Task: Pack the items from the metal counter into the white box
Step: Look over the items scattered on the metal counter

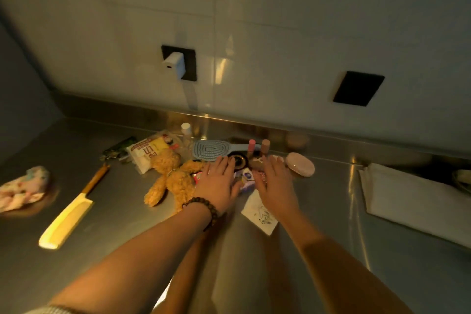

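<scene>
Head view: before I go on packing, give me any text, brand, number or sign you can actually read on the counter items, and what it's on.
Nothing can be quoted with certainty.
Snack packet: large red characters, too blurred to read.
Small purple box between the left hand and right hand: a round blue logo, unreadable.
White paper: a line drawing, no legible words.
Red packet by the plush bear: print too blurred.

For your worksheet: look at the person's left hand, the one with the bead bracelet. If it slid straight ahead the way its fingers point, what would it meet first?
The left hand points up-right toward the wall; its fingertips already reach the round black item, probably met first. Depth is unclear.
</scene>
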